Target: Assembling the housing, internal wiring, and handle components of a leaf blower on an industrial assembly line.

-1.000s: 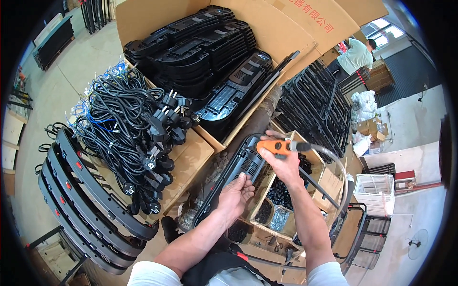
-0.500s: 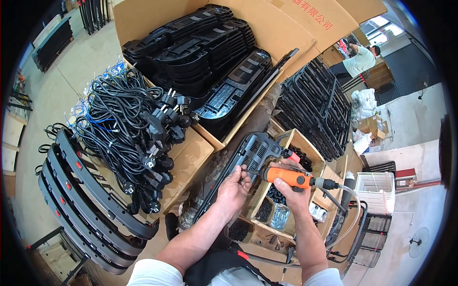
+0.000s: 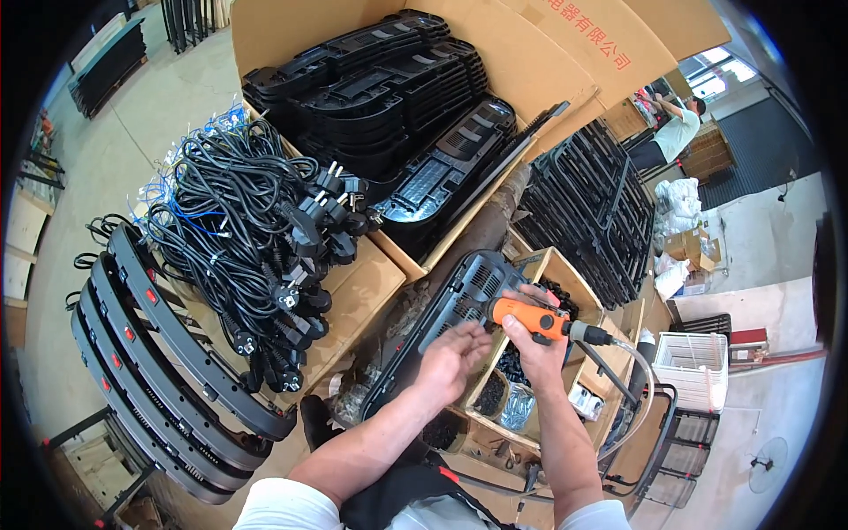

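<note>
My right hand is wrapped round an orange air screwdriver, its clear hose running off to the right. The tool's front end points left, over a long black plastic housing with vent slots that lies at a slant before me. Just left of the tool's front end, my left hand hovers over the housing with its fingers curled and drawn together. Whatever those fingers hold, if anything, is too small or hidden to make out. The screwdriver's tip is partly hidden too.
A wooden parts box holds small black parts and a clear bag. To the left, black power cords lie piled on cardboard, beside curved grey housings. A large carton holds stacked black panels. Black frames stand behind; a person is farther off.
The left hand has drawn back slightly down and to the right, away from the housing's middle. The screwdriver stays in the right hand, tilted a little differently. The whole view has shifted slightly.
</note>
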Demonstrator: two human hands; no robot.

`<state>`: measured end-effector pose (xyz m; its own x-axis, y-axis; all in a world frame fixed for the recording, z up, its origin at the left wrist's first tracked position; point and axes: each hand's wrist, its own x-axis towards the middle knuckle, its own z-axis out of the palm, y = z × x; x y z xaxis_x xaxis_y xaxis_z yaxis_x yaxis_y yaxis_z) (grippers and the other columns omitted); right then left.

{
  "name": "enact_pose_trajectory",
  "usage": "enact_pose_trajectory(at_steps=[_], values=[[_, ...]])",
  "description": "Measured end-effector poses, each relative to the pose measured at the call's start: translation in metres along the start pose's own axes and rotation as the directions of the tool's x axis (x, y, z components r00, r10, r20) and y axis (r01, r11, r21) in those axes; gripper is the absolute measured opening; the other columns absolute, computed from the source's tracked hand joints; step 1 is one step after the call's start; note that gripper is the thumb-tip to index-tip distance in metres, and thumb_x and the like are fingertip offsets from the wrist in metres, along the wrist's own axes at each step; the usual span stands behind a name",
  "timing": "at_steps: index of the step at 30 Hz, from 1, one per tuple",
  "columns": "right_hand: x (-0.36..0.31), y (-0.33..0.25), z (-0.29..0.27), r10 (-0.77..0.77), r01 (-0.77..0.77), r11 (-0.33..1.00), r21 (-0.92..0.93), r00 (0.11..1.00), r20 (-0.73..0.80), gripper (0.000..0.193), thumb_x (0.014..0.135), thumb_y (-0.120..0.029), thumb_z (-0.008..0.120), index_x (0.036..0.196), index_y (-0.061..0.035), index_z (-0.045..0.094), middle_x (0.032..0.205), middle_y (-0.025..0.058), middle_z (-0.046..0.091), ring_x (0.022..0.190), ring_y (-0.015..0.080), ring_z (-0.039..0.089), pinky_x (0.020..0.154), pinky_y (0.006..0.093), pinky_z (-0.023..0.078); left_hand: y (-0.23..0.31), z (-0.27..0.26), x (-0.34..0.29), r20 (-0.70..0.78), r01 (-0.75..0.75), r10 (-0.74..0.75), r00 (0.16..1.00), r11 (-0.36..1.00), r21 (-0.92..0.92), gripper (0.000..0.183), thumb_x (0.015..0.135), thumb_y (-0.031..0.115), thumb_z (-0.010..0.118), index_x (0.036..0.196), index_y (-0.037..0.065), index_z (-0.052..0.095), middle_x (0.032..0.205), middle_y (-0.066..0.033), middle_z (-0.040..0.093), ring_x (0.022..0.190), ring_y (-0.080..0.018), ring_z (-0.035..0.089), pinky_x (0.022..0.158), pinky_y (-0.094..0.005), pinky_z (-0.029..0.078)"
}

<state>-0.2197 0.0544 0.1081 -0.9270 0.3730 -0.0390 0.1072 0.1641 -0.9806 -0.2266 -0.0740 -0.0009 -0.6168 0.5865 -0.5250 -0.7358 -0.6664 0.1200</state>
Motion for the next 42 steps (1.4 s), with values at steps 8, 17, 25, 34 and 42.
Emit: enact_pose_trajectory(at_steps=[8,17,25,34,42], values=[[0.019,0.018,0.009,-0.039,0.041,0.996,-0.073,0.998,0.040,0.055,0.091,-0.003,0.079,0.139,0.0044,0.055,0.130,0.0187,0.071,0.121,0.0237,0.068,0.109,0.0391,0.054,-0.002,-0.022,-0.029,0.089,0.146,-0.167,0.982,0.968,0.202,0.027,0.115,0.018,0.049,0.129,-0.002,0.059,0.104,-0.0080,0.067,0.089,-0.0180,0.071,0.083,-0.0309,0.060],[0.023,0.013,0.014,-0.029,0.038,0.989,-0.140,0.997,0.067,0.053,0.090,-0.002,0.080,0.137,0.0046,0.056,0.128,0.0187,0.072,0.120,0.0237,0.069,0.107,0.0382,0.055,0.004,-0.041,-0.046,0.082,0.125,-0.155,0.984,0.947,0.296,0.029,0.114,0.018,0.054,0.134,-0.002,0.063,0.102,-0.0067,0.068,0.087,-0.0147,0.067,0.079,-0.0285,0.056],[0.032,0.017,0.016,-0.080,0.101,0.979,-0.175,0.989,0.122,0.043,0.089,-0.003,0.082,0.127,0.0036,0.064,0.125,0.0153,0.073,0.117,0.0218,0.069,0.105,0.0374,0.056,0.009,-0.053,-0.061,0.114,0.150,-0.190,0.975,0.945,0.292,0.031,0.114,0.017,0.053,0.137,-0.003,0.055,0.125,-0.0181,0.070,0.110,-0.0247,0.073,0.097,-0.0349,0.060],[0.039,0.018,0.019,-0.078,0.109,0.970,-0.219,0.986,0.147,0.038,0.089,-0.005,0.082,0.124,0.0023,0.069,0.120,0.0137,0.076,0.114,0.0204,0.071,0.103,0.0356,0.056,0.002,-0.060,-0.089,0.048,0.148,-0.166,0.985,0.953,0.263,0.028,0.112,0.020,0.058,0.130,-0.001,0.060,0.120,-0.0176,0.074,0.103,-0.0258,0.076,0.093,-0.0357,0.063],[-0.041,-0.013,0.017,-0.005,0.005,1.000,0.006,0.996,0.093,0.057,0.087,-0.002,0.079,0.140,0.0024,0.056,0.131,0.0179,0.071,0.122,0.0242,0.068,0.109,0.0396,0.054,-0.004,-0.083,-0.105,-0.060,0.072,-0.066,0.996,0.993,0.097,0.025,0.108,0.022,0.065,0.122,0.001,0.069,0.107,-0.0124,0.077,0.093,-0.0215,0.076,0.085,-0.0346,0.065]])
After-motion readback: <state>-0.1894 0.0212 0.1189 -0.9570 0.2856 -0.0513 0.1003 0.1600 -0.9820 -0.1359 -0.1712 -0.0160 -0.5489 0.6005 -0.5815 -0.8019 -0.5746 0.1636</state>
